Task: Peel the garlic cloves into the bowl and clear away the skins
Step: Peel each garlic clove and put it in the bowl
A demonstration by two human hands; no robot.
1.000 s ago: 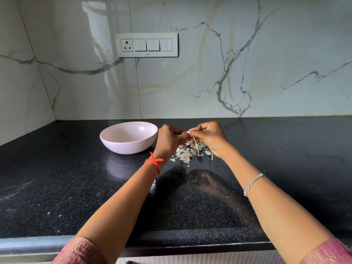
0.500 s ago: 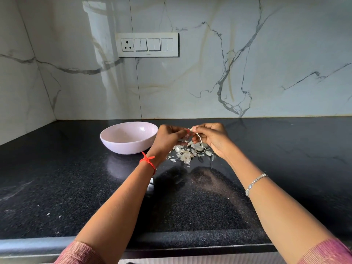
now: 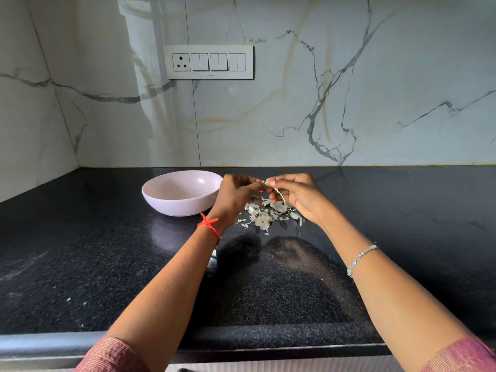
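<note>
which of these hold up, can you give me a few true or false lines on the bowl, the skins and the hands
1. The pink bowl stands on the black counter, left of both hands. True.
2. The garlic skins lie inside the bowl. False: the garlic skins lie piled on the counter beside it, below the hands.
3. The left hand and right hand pinch one garlic clove between them. True.
4. A silver bracelet is on the left wrist. False: the left wrist has a red thread; the silver bracelet is on the right.
</note>
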